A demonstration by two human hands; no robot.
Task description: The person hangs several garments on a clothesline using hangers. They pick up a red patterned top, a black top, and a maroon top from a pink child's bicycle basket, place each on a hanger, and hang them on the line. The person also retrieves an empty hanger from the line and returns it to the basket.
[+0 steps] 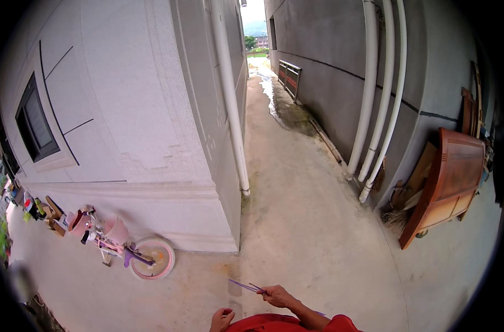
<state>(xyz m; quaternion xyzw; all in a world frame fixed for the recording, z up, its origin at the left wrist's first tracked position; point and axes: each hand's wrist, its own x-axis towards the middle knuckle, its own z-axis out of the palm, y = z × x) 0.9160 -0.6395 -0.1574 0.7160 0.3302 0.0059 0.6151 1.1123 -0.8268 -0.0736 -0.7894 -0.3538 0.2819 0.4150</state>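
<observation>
Low in the picture, just right of the middle, my right hand [278,296] is closed round thin purple sticks [242,285]. Their ends stick out to the left past my fingers, and one looks darker at its tip. A short purple length also shows beyond my right forearm, at the red clothing. To the left and nearer my body, my left hand [222,318] is curled with its fingers drawn together, apart from the sticks. Whatever it holds, if anything, is too small or hidden to make out.
A pink and white child's bicycle [152,258] leans by the pale wall [124,110] at left. Ahead runs a concrete alley [274,160] with a wet strip. White pipes [368,88] line the grey wall at right, near a brown wooden panel [448,182] and a broom [396,220].
</observation>
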